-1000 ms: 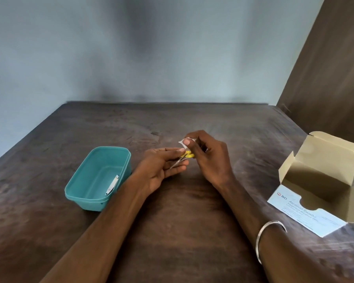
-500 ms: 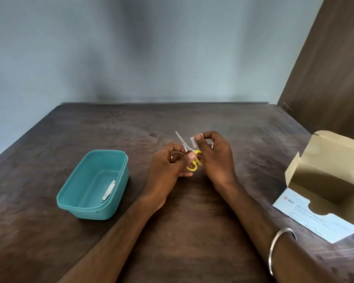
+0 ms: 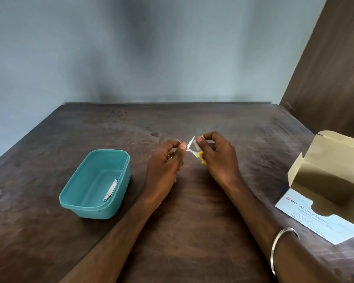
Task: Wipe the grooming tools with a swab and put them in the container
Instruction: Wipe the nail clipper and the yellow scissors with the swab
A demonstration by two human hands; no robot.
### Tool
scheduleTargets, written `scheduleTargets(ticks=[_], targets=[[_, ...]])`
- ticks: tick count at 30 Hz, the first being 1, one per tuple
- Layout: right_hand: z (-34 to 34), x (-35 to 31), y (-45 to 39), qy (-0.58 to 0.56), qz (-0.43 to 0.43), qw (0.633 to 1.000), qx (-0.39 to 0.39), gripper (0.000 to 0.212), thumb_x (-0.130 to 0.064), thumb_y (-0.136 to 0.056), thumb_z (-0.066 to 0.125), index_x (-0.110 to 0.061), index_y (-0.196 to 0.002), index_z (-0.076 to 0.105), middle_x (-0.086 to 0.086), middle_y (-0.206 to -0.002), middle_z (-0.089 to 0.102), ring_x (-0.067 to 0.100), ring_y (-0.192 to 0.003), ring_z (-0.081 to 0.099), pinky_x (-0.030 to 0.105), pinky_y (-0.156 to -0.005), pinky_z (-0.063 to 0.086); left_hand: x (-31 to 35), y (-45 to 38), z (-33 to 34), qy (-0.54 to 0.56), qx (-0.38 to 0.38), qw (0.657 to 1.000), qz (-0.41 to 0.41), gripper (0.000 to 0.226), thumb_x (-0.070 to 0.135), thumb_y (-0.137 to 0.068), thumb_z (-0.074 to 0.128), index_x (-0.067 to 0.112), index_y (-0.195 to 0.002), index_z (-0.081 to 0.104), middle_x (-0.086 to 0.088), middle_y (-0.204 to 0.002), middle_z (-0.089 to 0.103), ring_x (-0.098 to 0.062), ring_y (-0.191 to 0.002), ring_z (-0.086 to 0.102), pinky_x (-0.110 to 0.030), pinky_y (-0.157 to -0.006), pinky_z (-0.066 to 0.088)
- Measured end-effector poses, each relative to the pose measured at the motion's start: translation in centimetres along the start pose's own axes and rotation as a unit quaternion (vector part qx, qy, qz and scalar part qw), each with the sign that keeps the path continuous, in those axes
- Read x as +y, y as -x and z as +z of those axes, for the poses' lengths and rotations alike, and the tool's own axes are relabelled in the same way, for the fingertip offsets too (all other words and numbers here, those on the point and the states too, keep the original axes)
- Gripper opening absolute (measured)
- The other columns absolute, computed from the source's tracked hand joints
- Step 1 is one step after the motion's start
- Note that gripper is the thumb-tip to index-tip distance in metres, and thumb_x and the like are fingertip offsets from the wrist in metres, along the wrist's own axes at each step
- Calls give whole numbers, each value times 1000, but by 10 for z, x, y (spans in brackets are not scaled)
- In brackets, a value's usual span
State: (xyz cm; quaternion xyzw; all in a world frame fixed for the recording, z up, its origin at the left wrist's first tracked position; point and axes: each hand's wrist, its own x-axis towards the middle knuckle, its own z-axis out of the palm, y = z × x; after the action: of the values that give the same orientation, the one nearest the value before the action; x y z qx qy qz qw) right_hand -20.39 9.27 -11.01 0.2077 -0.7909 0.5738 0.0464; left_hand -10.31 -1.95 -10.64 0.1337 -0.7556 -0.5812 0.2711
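Nearest, on the tabletop [image 3: 192,231], the container [image 3: 80,198] sat left of your hands, closer to your left. Beyond, your left hand [image 3: 165,168] pinched the scissors [image 3: 192,149], blades open and pointing away; your right hand [image 3: 219,158] gripped a yellow handle and the swab [image 3: 197,144].

Soft, dim, even light fills the scene, with a dark smudge of shadow on the wall [image 3: 143,48] and faint shadows under the forearms. The table [image 3: 192,231] shows a dull sheen, its edges bend with wide-angle distortion, and the fingertips look slightly blurred.
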Motion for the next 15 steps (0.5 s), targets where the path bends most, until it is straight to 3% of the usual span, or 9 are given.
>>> scheduleTargets(ticks=[3,6,11,15], targets=[[0,-1,2,16,-4,1000,-18,13,-35,-94,65,-24,-89,69,-5,-67,70,-3,-56,63,25,-58,48,-1,-1,-1,-23,29,999,12,18,41,-97,55,26,-96,63,12,-56,53,0,-45,45,-24,-50,39],[-1,-1,-1,13,-17,1000,22,11,-35,-89,71,-27,-83,74,-6,-83,68,3,-66,61,25,-66,47,-5,-4,-1,-29,37,999,3,17,41,-98,54,28,-90,62,8,-52,49,-2,-42,40,-27,-49,35],[-2,-2,1,-142,68,988,-7,7,-21,-85,78,-14,-84,79,3,-78,77,11,-67,67,34,-69,55,-9,-6,-2,-23,37,999,-16,21,39,-98,53,25,-85,61,10,-47,46,-3,-42,39,-29,-50,32],[-1,-9,6,-208,81,974,-49,7,-13,-83,79,-9,-88,80,4,-81,79,10,-71,68,25,-67,54,-9,-6,-2,-25,31,999,-18,23,40,-99,52,22,-87,61,11,-47,46,-3,-42,39,-29,-50,32]])
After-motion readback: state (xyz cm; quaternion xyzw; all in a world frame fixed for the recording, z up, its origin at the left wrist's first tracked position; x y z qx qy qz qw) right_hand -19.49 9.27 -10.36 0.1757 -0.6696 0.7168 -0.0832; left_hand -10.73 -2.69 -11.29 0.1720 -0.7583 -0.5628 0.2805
